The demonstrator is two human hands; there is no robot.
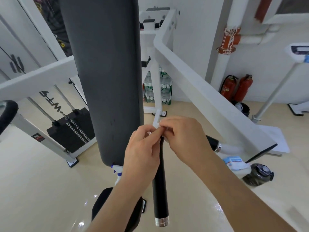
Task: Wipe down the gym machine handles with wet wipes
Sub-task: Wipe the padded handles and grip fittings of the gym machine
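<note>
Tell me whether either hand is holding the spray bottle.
No: the spray bottle sits by the pad's lower end, while the left hand and right hand both pinch the wipe at the handle.

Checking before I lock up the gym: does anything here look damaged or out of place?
The orange wrap on the white wall pipe looks torn and flaking. A spray bottle, wipes pack and dark jug sit on the floor.
</note>
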